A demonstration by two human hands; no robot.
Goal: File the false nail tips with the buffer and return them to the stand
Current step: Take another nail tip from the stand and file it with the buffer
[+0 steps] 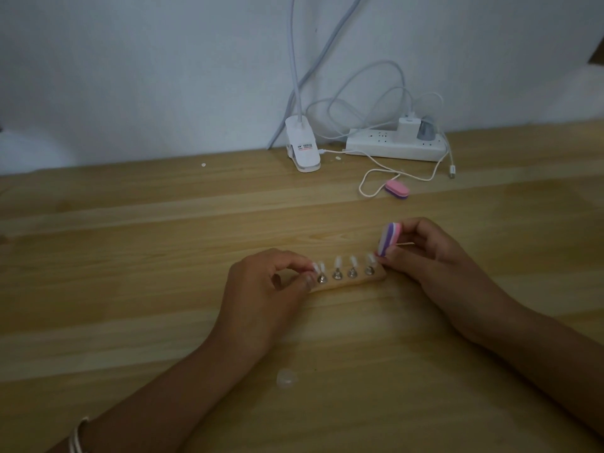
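**Filing looks midway, most tips on the stand**

Four pale nail tips (353, 260) stand upright on the metal holders (336, 274) of the small wooden stand (346, 284). The stand lies on the worktop (163, 256) between both hands. The left grip (274, 282) pinches an end tip (315, 267) at the stand's left end; I cannot tell if it goes on or comes off. The right grip (434, 253) grasps the purple-pink buffer (389, 240), upright just beside the rightmost tip. Which tips are already filed does not show.

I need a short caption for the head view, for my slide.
Right hand holds a pink-purple buffer at the wooden stand while the left hand pinches its leftmost nail tip.
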